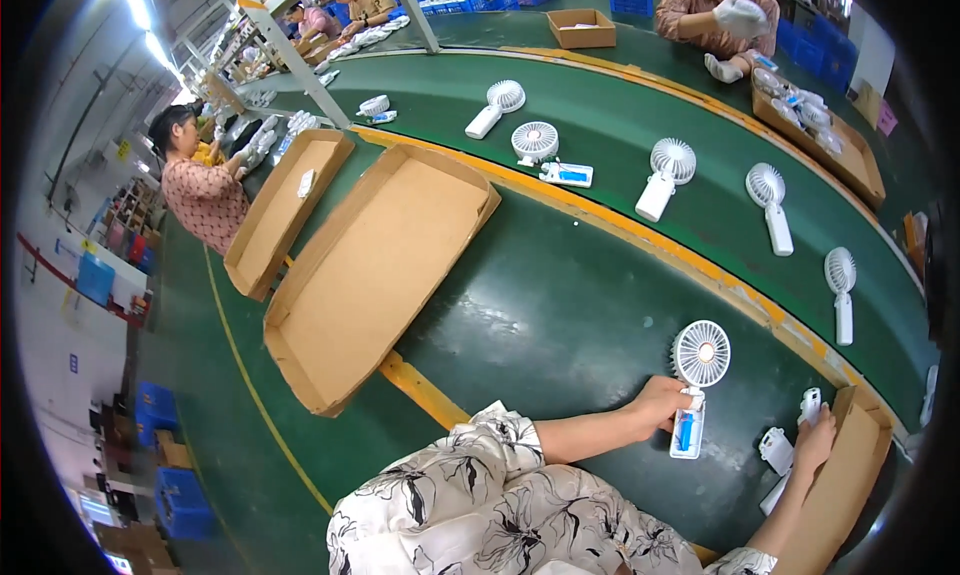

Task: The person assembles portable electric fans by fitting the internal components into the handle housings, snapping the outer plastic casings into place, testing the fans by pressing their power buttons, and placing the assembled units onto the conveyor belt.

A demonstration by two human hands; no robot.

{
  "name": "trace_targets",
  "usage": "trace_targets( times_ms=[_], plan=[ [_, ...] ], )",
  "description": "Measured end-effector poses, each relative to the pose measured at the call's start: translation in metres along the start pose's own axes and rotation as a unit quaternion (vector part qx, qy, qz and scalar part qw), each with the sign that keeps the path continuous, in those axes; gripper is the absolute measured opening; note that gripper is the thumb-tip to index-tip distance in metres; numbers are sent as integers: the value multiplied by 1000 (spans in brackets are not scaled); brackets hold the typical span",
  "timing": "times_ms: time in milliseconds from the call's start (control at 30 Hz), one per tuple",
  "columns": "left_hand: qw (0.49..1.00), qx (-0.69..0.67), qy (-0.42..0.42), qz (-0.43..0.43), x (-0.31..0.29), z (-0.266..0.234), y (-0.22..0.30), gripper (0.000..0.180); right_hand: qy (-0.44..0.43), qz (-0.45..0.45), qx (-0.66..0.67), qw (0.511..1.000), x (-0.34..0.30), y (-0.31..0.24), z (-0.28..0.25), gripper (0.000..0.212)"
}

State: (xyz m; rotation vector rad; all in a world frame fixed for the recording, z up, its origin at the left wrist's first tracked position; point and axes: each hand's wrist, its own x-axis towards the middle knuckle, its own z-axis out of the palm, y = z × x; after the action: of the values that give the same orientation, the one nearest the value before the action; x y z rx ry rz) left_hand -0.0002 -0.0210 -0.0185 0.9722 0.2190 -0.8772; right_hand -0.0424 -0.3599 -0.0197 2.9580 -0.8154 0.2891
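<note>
My left hand (pixel 655 405) is closed around the neck of a small white handheld fan (pixel 702 353). Its round grille points up, and the handle lies uncovered, with a blue battery (pixel 686 432) showing inside. Over at the right, the fingers of my right hand (pixel 817 439) are closed on a white plastic handle cover (pixel 811 403). A second white plastic piece (pixel 776 450) lies on the green table just left of that hand. Another white part (pixel 773 495) is partly hidden by my right forearm. Right beside this hand stands a cardboard tray (pixel 868 440).
A large cardboard tray (pixel 385 235) sits at my left, a narrower one (pixel 262 250) beyond it. Past an orange-edged rail, a green conveyor (pixel 600 155) carries several white fans; one (pixel 567 174) has its handle uncovered. Co-workers sit at far left and across the belt.
</note>
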Motion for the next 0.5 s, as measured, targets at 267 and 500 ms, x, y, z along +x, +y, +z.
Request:
trace_targets(
  times_ms=[267, 500],
  plan=[
    [1000, -8, 11, -10, -1, -7, -2, 20, 0, 25, 66, 998, -7, -1, -3, 47],
    [1000, 3, 10, -4, -1, -4, 11, 27, 28, 22, 57, 998, -5, -26, -29, 40]
  ],
)
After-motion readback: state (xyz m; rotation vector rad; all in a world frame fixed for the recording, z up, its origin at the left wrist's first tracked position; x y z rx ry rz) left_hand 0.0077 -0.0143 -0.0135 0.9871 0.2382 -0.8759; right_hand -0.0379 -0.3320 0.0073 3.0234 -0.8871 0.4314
